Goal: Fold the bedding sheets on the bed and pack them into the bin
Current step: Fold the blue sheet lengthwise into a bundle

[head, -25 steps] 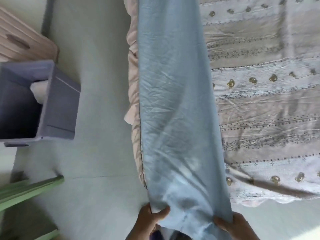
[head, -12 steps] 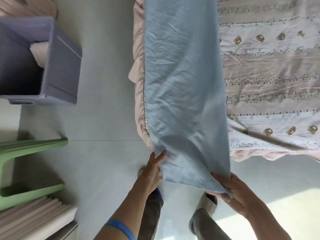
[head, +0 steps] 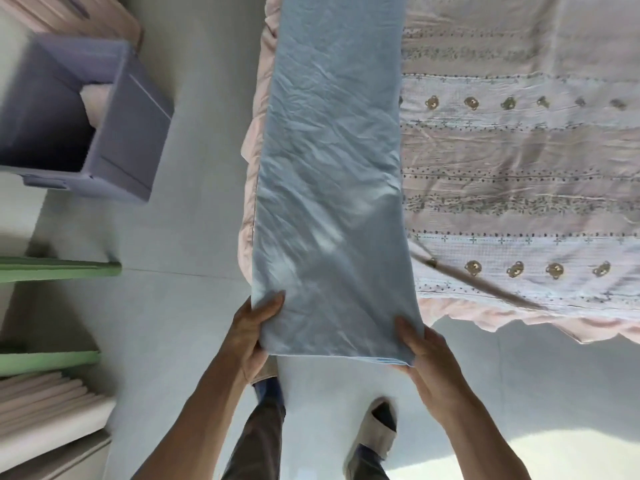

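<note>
A pale tiled floor (head: 194, 306) is seen beneath a bed (head: 519, 320) covered with a patterned pink spread, its frilled edge hanging at the near and left sides. A purple bin (head: 135, 133) stands on the floor at far left, with something pale inside; a green chair (head: 59, 270) is cut off at the left edge. A blue sheet (head: 329, 188), folded into a long, creased strip, is laid along the bed's left side, its near end held off the edge. That end is gripped at its corners by the left hand (head: 251, 332) and the right hand (head: 427, 355), thumbs on top. The strip's far end is cut off, and the fingers beneath are hidden.
</note>
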The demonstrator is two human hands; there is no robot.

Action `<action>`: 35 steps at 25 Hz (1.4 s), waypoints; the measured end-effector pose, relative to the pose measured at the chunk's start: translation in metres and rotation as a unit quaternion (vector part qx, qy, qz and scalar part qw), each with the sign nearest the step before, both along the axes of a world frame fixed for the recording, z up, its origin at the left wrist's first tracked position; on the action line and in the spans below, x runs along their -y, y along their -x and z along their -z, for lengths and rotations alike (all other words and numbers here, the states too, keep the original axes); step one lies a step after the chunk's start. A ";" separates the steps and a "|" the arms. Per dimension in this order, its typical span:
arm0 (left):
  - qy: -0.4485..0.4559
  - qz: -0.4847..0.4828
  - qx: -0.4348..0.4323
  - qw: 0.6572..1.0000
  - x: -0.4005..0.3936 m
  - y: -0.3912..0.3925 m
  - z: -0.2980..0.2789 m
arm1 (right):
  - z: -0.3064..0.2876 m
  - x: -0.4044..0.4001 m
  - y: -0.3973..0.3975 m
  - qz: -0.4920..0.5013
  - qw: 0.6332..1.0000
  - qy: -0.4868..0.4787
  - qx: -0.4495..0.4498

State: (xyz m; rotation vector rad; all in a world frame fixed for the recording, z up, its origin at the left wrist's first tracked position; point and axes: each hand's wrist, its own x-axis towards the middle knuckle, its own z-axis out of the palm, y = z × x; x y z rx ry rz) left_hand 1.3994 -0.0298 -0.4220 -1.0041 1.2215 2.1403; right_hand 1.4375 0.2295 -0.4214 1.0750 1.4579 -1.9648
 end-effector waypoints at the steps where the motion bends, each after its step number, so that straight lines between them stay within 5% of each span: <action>1: 0.050 0.010 -0.010 0.999 0.005 -0.003 -0.004 | 0.004 0.000 0.001 0.028 0.999 -0.025 -0.007; 5: 0.258 0.046 0.056 0.963 0.015 -0.026 -0.016 | 0.002 0.008 -0.019 0.054 0.984 -0.166 0.028; 9: 0.369 0.104 0.093 0.919 0.008 -0.074 -0.056 | -0.037 0.008 -0.072 0.021 0.979 -0.165 0.114; 15: 0.253 0.037 0.041 0.966 0.001 -0.031 -0.124 | -0.105 -0.028 -0.008 0.031 0.992 -0.118 0.036; 21: 0.111 0.090 0.067 0.987 0.021 0.182 -0.133 | -0.126 -0.032 0.187 0.119 0.986 0.097 0.067; 24: 0.088 0.175 0.060 0.979 0.026 0.265 -0.091 | -0.075 -0.028 0.262 0.048 0.996 -0.001 0.074; 28: 0.343 0.353 -0.014 0.870 0.024 0.295 -0.015 | 0.006 -0.034 0.297 -0.080 0.958 -0.273 0.022; 32: 0.370 0.230 -0.094 0.895 0.019 0.288 0.002 | 0.027 -0.047 0.287 -0.053 0.950 -0.296 -0.083; 35: 0.289 0.177 -0.037 0.940 0.015 0.285 0.001 | 0.025 -0.045 0.300 -0.049 0.956 -0.275 -0.090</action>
